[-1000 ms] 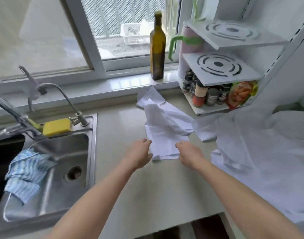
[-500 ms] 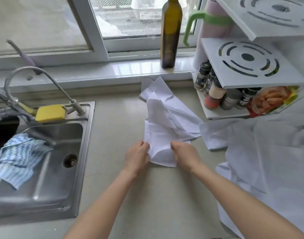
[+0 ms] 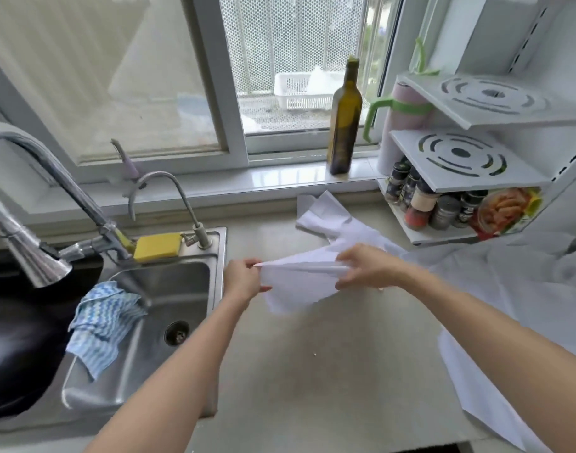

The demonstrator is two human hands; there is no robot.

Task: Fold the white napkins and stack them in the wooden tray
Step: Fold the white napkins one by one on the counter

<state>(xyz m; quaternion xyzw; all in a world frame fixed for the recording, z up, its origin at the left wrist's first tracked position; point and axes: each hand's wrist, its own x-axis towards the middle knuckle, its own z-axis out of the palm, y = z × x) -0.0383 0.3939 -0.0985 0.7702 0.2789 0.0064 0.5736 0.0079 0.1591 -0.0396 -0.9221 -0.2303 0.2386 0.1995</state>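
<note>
A white napkin (image 3: pixel 296 286) hangs lifted off the beige counter, stretched between both hands. My left hand (image 3: pixel 242 281) pinches its left corner, just right of the sink. My right hand (image 3: pixel 365 266) grips its right end, fingers curled round the bunched cloth. More white napkins (image 3: pixel 329 215) lie crumpled on the counter behind, toward the window sill. A large heap of white cloth (image 3: pixel 515 289) covers the counter on the right. No wooden tray is in view.
A steel sink (image 3: pixel 169 289) with a blue-and-white rag (image 3: pixel 100 325) and yellow sponge (image 3: pixel 157 245) sits at left, with taps above. A dark green bottle (image 3: pixel 344 125) stands on the sill. A white rack (image 3: pixel 460 165) with spice jars (image 3: pixel 424 204) stands at right.
Both hands have taken hold of the napkin's near edge, lifted it off the counter and pulled it taut between them. The camera view has tilted up.
</note>
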